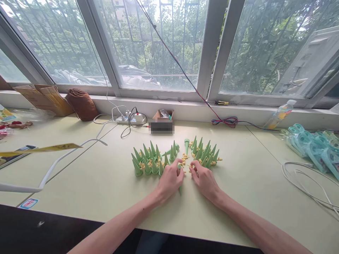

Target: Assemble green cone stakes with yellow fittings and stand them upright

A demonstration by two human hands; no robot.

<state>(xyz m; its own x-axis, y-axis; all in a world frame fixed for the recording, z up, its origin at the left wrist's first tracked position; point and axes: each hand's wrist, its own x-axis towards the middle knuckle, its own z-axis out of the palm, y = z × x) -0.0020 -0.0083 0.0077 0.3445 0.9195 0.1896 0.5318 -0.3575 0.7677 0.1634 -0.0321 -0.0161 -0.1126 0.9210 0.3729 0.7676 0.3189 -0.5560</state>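
My left hand [172,177] is closed around a green cone-shaped watering spike [180,190], whose tip points down below the fingers. Its upper part is mostly covered by my fingers. Just to the right, my right hand [205,178] pinches a small yellow valve piece [190,165] between thumb and forefinger. Beyond the fingertips lie several loose yellow valves [185,156]. Many green spikes stand points up in a left group [147,165] and a right group [203,153]. One more spike [186,144] rests cap up between the groups.
A power strip [129,119] with cables and a small open cardboard box [164,114] sit by the windowsill. Bagged teal items [315,144], a bottle [281,114] and a looped white cable [304,183] lie right. A phone [18,155] and a brown bag [81,104] are left.
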